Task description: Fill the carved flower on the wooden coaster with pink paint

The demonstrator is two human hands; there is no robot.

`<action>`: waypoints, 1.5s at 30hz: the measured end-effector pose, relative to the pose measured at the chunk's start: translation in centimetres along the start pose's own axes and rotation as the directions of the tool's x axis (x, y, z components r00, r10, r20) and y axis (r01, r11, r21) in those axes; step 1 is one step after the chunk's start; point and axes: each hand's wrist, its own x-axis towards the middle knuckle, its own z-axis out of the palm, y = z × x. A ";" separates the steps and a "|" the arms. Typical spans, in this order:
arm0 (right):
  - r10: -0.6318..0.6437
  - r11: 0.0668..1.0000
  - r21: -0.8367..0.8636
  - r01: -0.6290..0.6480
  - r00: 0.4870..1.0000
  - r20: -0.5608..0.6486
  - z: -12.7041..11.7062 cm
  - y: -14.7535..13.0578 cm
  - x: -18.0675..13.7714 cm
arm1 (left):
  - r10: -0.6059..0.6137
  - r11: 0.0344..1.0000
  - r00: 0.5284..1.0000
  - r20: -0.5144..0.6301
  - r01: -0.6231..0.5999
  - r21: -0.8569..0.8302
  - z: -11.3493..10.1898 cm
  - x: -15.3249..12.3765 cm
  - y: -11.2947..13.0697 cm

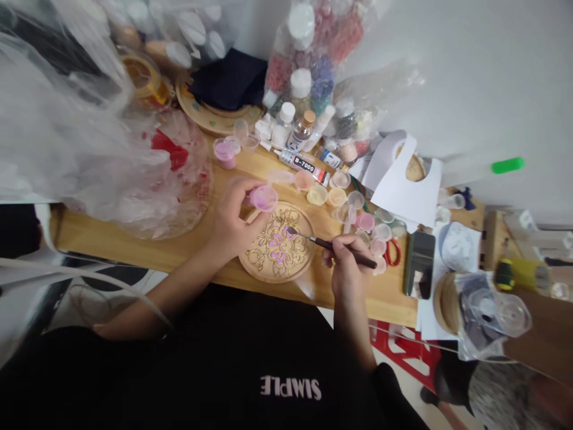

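Note:
A round wooden disc (257,272) with a gold outline pattern, partly filled in pink, lies on the wooden tabletop (134,245) in front of me. My left hand (230,218) is closed on a small clear cup of pink material (264,197), held over the disc's upper left edge. My right hand (347,269) pinches a thin dark-handled tool (333,245) like a pen. Its metal tip rests on the pattern near the disc's middle.
Several small cups of coloured material (340,197) and a B-7000 glue tube (302,165) lie beyond the disc. Bottles and bagged beads (308,71) stand behind. Crumpled clear plastic (89,149) covers the left. Red scissors (394,251), a dark phone (419,264) and white paper (403,185) sit on the right.

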 end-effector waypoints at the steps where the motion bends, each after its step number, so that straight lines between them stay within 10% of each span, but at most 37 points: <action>1: -0.005 1.000 -0.027 0.005 1.000 -0.005 -0.1 0.3 -0.2 | -0.001 1.000 1.000 0.007 0.001 -0.006 0.0 0.0 0.0; 20: -0.180 0.914 -0.349 0.207 0.978 0.109 0.0 -1.0 -1.7 | -0.102 0.995 0.993 0.055 0.103 -0.010 -0.3 0.2 0.5; 45: -0.228 0.900 -0.349 0.260 0.965 0.130 -0.3 -1.0 -1.9 | -0.134 0.991 0.989 0.064 0.133 0.022 -0.4 0.3 1.0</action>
